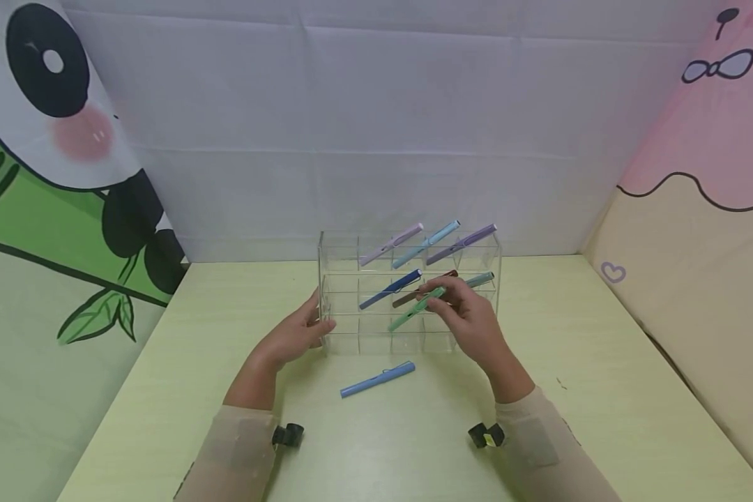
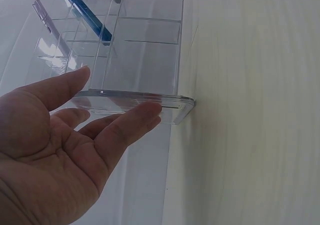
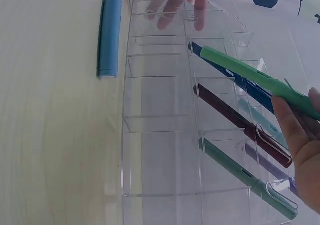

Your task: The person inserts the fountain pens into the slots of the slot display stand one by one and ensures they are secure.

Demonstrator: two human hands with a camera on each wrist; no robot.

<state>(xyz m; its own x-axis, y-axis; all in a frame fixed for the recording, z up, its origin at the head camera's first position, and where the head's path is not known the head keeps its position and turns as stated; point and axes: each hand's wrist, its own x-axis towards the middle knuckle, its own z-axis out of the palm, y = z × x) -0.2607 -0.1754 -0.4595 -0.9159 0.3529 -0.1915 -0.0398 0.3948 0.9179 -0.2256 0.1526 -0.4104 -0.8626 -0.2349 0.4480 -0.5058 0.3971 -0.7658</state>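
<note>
My right hand [image 1: 470,317] pinches a green pen [image 3: 245,72] by its capped upper part. The pen slants, its lower end overlapping the front of a clear acrylic pen holder [image 1: 340,343] near the bottom row. My left hand [image 2: 60,150] rests against the holder's left side, fingers fairly straight along the side wall. The middle row holds a dark blue pen [image 1: 389,290], a dark brown pen [image 3: 225,107] and a grey-green pen [image 3: 245,175]. Leaning in the top row are a lilac pen [image 1: 391,245], a light blue pen [image 1: 425,245] and a purple pen [image 1: 461,245].
A blue pen [image 1: 378,380] lies on the pale table [image 1: 238,460] in front of the holder. Behind the holder hangs a white cloth backdrop [image 1: 408,104]. Printed cartoon panels stand at the left [image 1: 44,230] and right [image 1: 703,279].
</note>
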